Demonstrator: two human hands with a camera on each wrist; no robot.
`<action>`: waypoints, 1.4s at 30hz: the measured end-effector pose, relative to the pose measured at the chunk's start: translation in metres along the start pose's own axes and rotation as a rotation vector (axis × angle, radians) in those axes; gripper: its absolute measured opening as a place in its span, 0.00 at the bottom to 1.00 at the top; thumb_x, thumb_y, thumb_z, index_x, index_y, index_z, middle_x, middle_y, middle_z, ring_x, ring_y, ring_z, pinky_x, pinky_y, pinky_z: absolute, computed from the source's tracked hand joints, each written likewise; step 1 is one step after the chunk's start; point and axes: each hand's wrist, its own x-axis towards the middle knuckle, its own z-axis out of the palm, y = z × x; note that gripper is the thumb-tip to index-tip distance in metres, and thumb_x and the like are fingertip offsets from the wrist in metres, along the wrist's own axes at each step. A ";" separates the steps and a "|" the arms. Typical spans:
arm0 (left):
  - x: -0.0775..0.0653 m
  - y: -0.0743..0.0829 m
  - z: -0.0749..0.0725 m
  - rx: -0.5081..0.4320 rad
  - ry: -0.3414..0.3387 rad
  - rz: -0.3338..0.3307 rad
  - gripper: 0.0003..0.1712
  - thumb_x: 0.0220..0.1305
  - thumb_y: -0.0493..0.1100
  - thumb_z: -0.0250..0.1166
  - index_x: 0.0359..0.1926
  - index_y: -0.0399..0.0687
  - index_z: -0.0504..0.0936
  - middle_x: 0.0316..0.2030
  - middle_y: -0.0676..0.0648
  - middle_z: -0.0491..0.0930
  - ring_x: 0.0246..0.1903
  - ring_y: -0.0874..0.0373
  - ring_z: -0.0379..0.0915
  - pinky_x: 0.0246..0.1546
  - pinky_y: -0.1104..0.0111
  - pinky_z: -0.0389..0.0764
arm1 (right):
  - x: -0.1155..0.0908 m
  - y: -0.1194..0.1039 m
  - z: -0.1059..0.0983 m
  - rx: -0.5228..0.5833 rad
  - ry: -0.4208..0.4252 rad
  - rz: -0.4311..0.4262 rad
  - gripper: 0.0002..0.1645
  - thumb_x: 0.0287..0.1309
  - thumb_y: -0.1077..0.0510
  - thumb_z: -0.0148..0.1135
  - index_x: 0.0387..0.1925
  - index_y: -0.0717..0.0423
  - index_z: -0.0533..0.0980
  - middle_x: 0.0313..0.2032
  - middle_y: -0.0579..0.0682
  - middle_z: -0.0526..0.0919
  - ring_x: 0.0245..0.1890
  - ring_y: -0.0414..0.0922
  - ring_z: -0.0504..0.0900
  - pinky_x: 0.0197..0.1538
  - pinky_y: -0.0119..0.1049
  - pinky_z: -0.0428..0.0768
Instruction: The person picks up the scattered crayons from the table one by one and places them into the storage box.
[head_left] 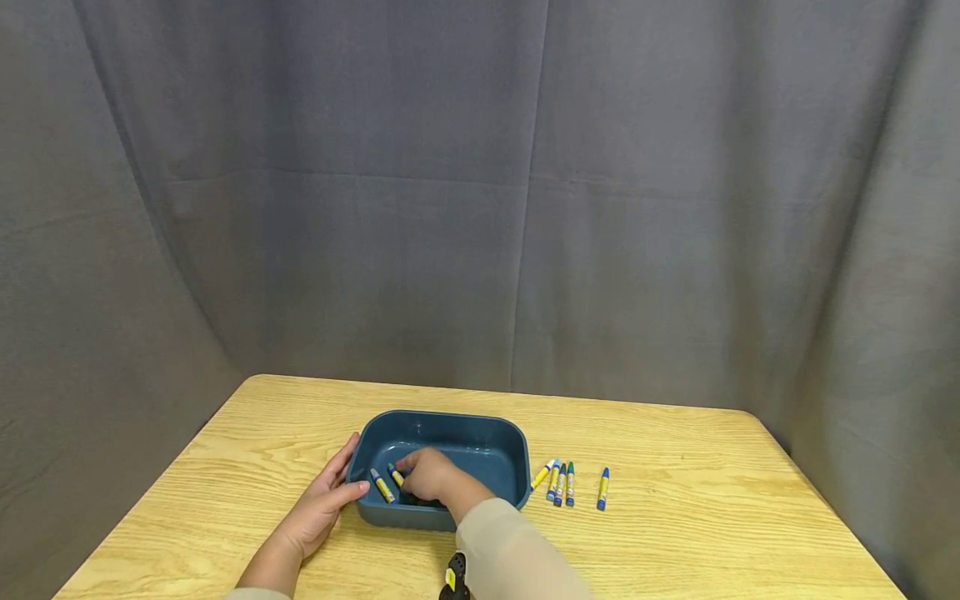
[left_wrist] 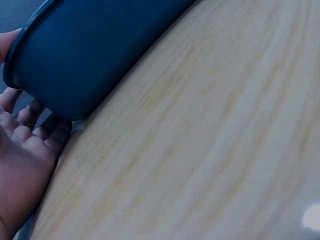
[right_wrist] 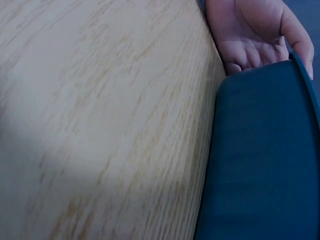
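Observation:
At the left end of a dark blue rectangular bin (head_left: 480, 421), my left hand (head_left: 318, 508) grips the wall, thumb over the rim and fingers along the outside. In the left wrist view its fingers lie against the bin's outer corner. My right hand (head_left: 431, 475) reaches down inside the bin, fingers bent at a green-tipped crayon (head_left: 396, 475) with a yellow wrapper; they cover part of it. Just left of that, a blue crayon (head_left: 382, 486) with a yellow wrapper lies on the bin's floor. The right fingertips are hidden in the right wrist view by the bin's wall.
To the right of the bin, several crayons (head_left: 560, 483) lie close together on the wooden table (head_left: 697, 500). A blue crayon (head_left: 603, 489) lies apart, farther right. Grey curtains (head_left: 637, 208) hang behind the table and at both sides.

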 end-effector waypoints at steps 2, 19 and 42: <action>0.000 0.000 0.001 0.007 0.002 0.001 0.49 0.64 0.38 0.59 0.79 0.50 0.42 0.78 0.42 0.40 0.71 0.68 0.49 0.54 0.90 0.61 | 0.000 -0.001 -0.001 -0.066 0.008 -0.004 0.21 0.54 0.68 0.63 0.52 0.59 0.82 0.50 0.53 0.86 0.43 0.46 0.81 0.43 0.35 0.79; 0.001 -0.001 0.005 -0.001 -0.020 0.003 0.48 0.65 0.37 0.58 0.79 0.51 0.41 0.78 0.41 0.38 0.75 0.53 0.41 0.53 0.91 0.61 | -0.013 0.008 -0.018 0.050 0.055 0.005 0.20 0.55 0.63 0.66 0.52 0.61 0.81 0.51 0.58 0.84 0.45 0.52 0.83 0.44 0.44 0.83; -0.001 -0.001 0.000 0.002 -0.004 0.041 0.49 0.65 0.37 0.59 0.78 0.46 0.41 0.78 0.38 0.37 0.52 0.93 0.57 0.53 0.91 0.61 | -0.055 0.051 -0.120 0.316 0.165 -0.039 0.27 0.63 0.60 0.61 0.63 0.62 0.72 0.46 0.57 0.80 0.45 0.53 0.79 0.36 0.36 0.83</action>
